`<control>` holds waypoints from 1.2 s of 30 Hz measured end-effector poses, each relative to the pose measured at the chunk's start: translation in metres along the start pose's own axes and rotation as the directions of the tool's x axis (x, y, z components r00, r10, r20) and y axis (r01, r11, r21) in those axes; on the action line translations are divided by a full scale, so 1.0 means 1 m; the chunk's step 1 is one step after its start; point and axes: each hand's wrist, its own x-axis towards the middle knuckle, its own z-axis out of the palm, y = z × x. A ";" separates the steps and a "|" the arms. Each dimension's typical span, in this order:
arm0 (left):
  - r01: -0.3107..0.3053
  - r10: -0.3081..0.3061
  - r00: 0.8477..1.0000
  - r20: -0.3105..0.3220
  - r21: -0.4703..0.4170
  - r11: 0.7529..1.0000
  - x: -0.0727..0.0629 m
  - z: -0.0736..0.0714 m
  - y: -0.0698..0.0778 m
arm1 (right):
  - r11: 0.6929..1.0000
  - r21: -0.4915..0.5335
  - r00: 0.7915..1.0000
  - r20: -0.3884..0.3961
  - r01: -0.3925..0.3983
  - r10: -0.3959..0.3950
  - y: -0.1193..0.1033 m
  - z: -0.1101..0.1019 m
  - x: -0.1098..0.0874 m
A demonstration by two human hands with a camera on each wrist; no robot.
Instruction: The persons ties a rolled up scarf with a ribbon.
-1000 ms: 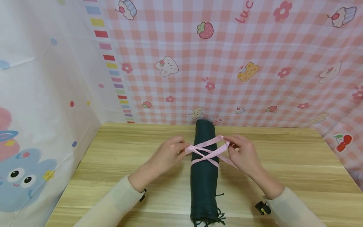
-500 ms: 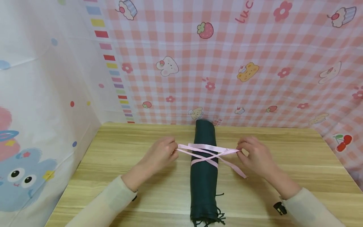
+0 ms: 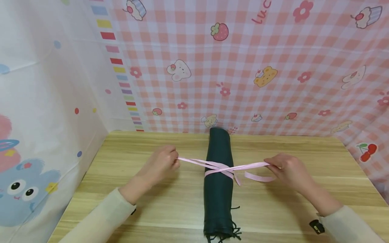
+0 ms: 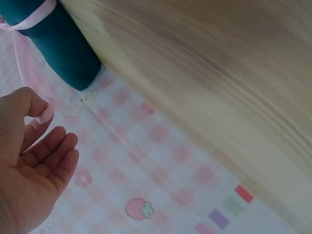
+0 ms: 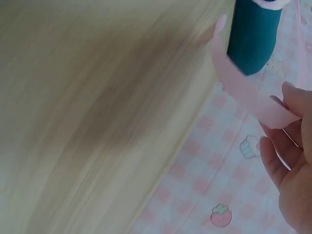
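Note:
A dark green rolled cloth (image 3: 217,206), probably a scarf, lies lengthwise on the table, its fringe (image 3: 236,232) at the near end. Around its middle runs a pink ribbon (image 3: 252,165), crossed on top and stretched out to both sides. On the left, my left hand (image 3: 158,165) pinches one part of the ribbon between thumb and forefinger; the left wrist view shows its other fingers loosely bent. My right hand (image 3: 290,170) pinches the ribbon on the right. From its fingers hangs a loose ribbon end, which curls in the right wrist view beside the green roll (image 5: 253,41).
The wood-grain table (image 3: 121,202) meets a pink checked cloth (image 3: 194,84) at its back edge. The roll's far end reaches close to that cloth. A white printed cloth (image 3: 60,101) hangs along the left side.
My hands have moved apart, left hand leftward and right hand rightward. The ribbon's wide loops have drawn in to a narrow, taut crossing on the roll. The roll has stayed in place.

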 end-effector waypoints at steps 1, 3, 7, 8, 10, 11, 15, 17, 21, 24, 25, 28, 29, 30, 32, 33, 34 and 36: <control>0.008 -0.008 1.000 0.010 -0.001 1.000 -0.002 -0.002 -0.002 | 1.000 -0.004 1.000 0.006 0.000 0.000 0.002 -0.002 -0.002; 0.034 -0.034 0.999 0.043 -0.003 0.999 -0.005 -0.007 -0.006 | 1.000 -0.015 1.000 0.014 0.003 -0.003 0.006 -0.004 -0.006; 0.071 -0.069 0.991 0.114 -0.017 0.997 -0.013 -0.018 -0.013 | 0.999 -0.042 0.998 0.058 -0.010 0.012 0.014 -0.011 -0.015; 0.076 -0.073 0.989 0.128 -0.020 0.997 -0.014 -0.020 -0.015 | 0.999 -0.052 0.998 0.066 -0.015 0.018 0.015 -0.013 -0.017; 0.074 -0.070 0.986 0.149 -0.023 0.997 -0.017 -0.024 -0.019 | 0.997 -0.068 0.995 0.089 -0.033 0.039 0.018 -0.017 -0.020; 0.072 -0.067 0.986 0.155 -0.026 0.997 -0.019 -0.025 -0.021 | 0.996 -0.076 0.994 0.098 -0.040 0.047 0.020 -0.018 -0.022; 0.063 -0.057 0.981 0.185 -0.031 0.998 -0.025 -0.029 -0.029 | 0.994 -0.095 0.990 0.123 -0.054 0.066 0.026 -0.023 -0.029; 0.070 -0.060 0.977 0.205 -0.042 0.997 -0.028 -0.031 -0.032 | 0.993 -0.102 0.989 0.130 -0.058 0.071 0.030 -0.026 -0.031; 0.082 -0.068 0.967 0.247 -0.048 0.995 -0.034 -0.034 -0.038 | 0.991 -0.113 0.985 0.143 -0.076 0.092 0.036 -0.030 -0.036; 0.096 -0.082 0.961 0.263 -0.042 0.995 -0.038 -0.037 -0.041 | 0.988 -0.119 0.978 0.171 -0.099 0.119 0.041 -0.033 -0.040; 0.102 -0.088 0.959 0.269 -0.038 0.994 -0.039 -0.038 -0.042 | 0.987 -0.125 0.976 0.180 -0.104 0.126 0.043 -0.034 -0.041; 0.127 -0.110 0.949 0.294 -0.039 0.991 -0.042 -0.042 -0.046 | 0.984 -0.129 0.968 0.204 -0.119 0.144 0.047 -0.038 -0.045; 0.134 -0.117 0.946 0.304 -0.036 0.990 -0.042 -0.043 -0.047 | 0.984 -0.133 0.967 0.210 -0.120 0.147 0.049 -0.039 -0.046; 0.139 -0.121 0.941 0.315 -0.035 0.990 -0.043 -0.044 -0.048 | 0.983 -0.137 0.964 0.218 -0.122 0.150 0.050 -0.040 -0.048; 0.145 -0.129 0.933 0.336 -0.024 0.989 -0.045 -0.045 -0.051 | 0.981 -0.144 0.960 0.230 -0.129 0.160 0.052 -0.042 -0.050; 0.146 -0.131 0.929 0.346 -0.018 0.989 -0.046 -0.046 -0.052 | 0.980 -0.149 0.958 0.237 -0.130 0.163 0.053 -0.042 -0.051; 0.144 -0.132 0.925 0.356 -0.009 0.990 -0.047 -0.046 -0.054 | 0.979 -0.153 0.956 0.243 -0.132 0.167 0.054 -0.043 -0.052; 0.144 -0.134 0.918 0.374 0.002 0.990 -0.051 -0.047 -0.057 | 0.978 -0.158 0.952 0.252 -0.138 0.175 0.056 -0.043 -0.053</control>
